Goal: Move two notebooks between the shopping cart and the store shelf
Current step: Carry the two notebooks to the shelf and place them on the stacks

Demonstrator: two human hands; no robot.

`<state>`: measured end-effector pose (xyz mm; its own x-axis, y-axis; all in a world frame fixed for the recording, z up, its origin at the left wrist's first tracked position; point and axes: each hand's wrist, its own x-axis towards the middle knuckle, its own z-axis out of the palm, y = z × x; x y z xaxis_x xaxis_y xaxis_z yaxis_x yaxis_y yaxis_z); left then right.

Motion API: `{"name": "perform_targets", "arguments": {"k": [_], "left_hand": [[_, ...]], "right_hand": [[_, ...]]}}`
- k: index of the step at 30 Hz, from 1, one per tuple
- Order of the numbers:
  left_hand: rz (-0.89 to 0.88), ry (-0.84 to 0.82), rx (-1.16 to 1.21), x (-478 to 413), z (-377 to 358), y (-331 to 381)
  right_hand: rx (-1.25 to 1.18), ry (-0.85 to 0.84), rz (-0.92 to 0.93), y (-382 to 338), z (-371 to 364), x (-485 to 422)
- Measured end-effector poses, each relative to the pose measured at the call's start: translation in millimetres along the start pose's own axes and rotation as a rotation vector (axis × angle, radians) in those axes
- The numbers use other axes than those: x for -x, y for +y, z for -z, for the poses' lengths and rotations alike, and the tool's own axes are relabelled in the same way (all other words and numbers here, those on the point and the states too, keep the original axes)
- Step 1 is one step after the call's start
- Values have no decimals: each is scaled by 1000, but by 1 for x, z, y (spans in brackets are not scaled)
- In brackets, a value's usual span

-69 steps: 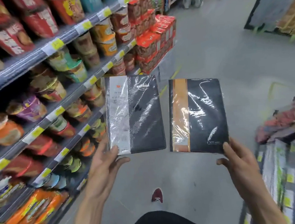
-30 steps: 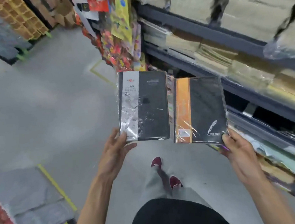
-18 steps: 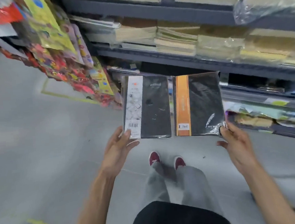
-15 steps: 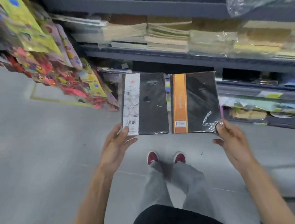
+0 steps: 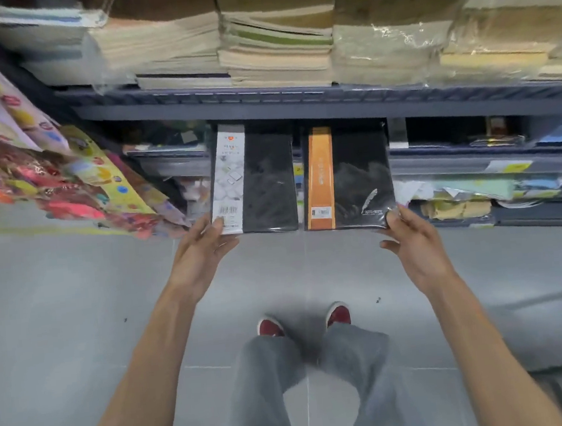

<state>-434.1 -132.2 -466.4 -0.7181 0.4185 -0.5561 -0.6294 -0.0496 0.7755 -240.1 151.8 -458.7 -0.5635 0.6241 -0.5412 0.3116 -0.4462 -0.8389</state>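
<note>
Pinching one lower corner each, the left hand (image 5: 205, 255) clamps thumb and fingers on the white-banded notebook (image 5: 263, 180) and the right hand (image 5: 413, 242) on the orange-banded notebook (image 5: 354, 176). The fingers behind the covers are hidden. A narrow gap separates the notebooks. Their top edges now sit just under the grey shelf (image 5: 298, 102) lip, closer than before.

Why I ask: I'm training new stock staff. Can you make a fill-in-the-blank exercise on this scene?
1. The left hand grips the left notebook, whose side strip is ___.
2. The right hand grips the right notebook, whose side strip is ___.
3. The person's shoes are ___.
Missing words: white; orange; red.
</note>
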Motion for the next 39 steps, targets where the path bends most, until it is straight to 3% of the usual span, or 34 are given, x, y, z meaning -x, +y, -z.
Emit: {"name": "perform_targets", "arguments": {"k": [11, 14, 19, 24, 32, 39], "left_hand": [[-69, -3, 54, -82, 13, -19], [-180, -12, 18, -89, 3, -18], [-439, 138, -147, -97, -5, -11], [-638, 123, -189, -105, -13, -23], [-855, 217, -160, -129, -10, -46], [-908, 235, -130, -148, -13, -51]], "right_hand": [[-78, 92, 91, 29, -23, -57], [-53, 104, 162, 25, -32, -61], [31, 235, 378, 23, -43, -72], [-4, 302, 556, 42, -52, -83], [-58, 333, 808, 66, -59, -102], [-70, 325, 881, 71, -65, -123]]}}
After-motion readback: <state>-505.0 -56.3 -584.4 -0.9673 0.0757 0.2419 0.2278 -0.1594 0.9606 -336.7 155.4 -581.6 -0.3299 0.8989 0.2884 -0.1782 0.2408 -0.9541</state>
